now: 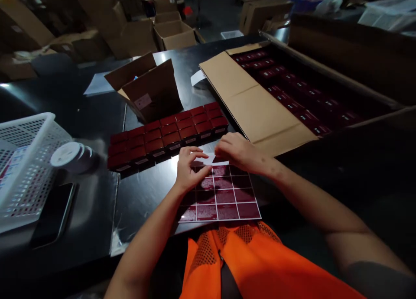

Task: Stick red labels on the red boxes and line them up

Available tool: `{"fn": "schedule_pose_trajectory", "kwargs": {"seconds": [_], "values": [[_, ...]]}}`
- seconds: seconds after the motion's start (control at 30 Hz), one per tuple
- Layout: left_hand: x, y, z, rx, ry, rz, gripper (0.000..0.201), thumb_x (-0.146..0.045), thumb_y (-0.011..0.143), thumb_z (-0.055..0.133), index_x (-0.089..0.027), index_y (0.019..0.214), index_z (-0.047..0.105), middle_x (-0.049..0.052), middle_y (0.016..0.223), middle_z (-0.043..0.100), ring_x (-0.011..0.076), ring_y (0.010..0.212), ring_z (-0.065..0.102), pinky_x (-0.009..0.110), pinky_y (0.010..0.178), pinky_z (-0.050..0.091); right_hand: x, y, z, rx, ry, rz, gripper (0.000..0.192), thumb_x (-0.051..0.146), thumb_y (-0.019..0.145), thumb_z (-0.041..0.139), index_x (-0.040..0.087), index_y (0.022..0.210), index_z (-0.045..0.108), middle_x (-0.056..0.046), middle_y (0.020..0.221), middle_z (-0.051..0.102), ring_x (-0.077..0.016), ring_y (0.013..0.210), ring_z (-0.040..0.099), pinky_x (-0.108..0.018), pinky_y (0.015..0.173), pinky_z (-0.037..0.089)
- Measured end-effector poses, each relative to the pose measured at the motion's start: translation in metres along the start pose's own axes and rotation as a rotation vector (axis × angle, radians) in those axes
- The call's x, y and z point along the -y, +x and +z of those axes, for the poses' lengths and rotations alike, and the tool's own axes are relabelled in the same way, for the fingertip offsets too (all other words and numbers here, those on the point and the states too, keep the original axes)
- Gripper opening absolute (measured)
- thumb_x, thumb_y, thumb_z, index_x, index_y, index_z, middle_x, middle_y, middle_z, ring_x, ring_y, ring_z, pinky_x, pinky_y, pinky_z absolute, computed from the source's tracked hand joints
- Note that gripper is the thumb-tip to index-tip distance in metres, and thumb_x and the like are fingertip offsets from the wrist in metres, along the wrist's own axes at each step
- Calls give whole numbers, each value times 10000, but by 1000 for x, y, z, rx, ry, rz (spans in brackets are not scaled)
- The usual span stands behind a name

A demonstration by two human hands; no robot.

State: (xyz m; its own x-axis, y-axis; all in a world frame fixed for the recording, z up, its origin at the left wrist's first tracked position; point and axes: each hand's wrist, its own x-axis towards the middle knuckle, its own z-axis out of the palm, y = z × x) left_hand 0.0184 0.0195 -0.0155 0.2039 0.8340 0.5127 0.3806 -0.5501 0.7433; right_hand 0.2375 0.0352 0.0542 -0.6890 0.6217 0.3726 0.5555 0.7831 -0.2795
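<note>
The black worktable carries a large open carton at far right and a block of dark red boxes in rows. Nearer lies a label sheet, its far edge under both hands. The left hand and right hand pinch one white label between them, directly ahead, its long axis left to right.

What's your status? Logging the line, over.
Left hand and right hand peeling label sheet. Red boxes behind. Nothing in the way.
</note>
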Motion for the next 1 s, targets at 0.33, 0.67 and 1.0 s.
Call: {"fn": "schedule_pose_trajectory", "kwargs": {"seconds": [0.33, 0.67, 1.0], "values": [[2, 2, 2, -183, -94, -173, 240, -409, 887, 661, -201, 768, 678, 34, 924, 661, 171, 907, 618, 321, 820, 506, -4, -9, 26, -345, 570, 502, 324, 383, 854, 738, 212, 1115, 650, -83, 1107, 632, -230, 941, 647, -369, 777, 561], [8, -12, 1, -6, 104, -208, 407, -523, 860, 654, -253, 1162, 696, 59, 1113, 667, 237, 985, 638, 410, 901, 524, -29, -26, -77, -392, -152, 500, 277, 273, 984, 592, 245, 1258, 622, -81, 1091, 644, -255, 1037, 601, -408, 940, 498], [5, -13, 11, 52, 244, 61, 244, -374, 908, 639, -230, 1097, 696, 68, 1011, 706, 232, 939, 657, 392, 815, 565, -209, -68, -152, 294, -490, 1186, 748, 308, 941, 680, 190, 1561, 278, -170, 1379, 548, -324, 1208, 574, -508, 1014, 485]]}}
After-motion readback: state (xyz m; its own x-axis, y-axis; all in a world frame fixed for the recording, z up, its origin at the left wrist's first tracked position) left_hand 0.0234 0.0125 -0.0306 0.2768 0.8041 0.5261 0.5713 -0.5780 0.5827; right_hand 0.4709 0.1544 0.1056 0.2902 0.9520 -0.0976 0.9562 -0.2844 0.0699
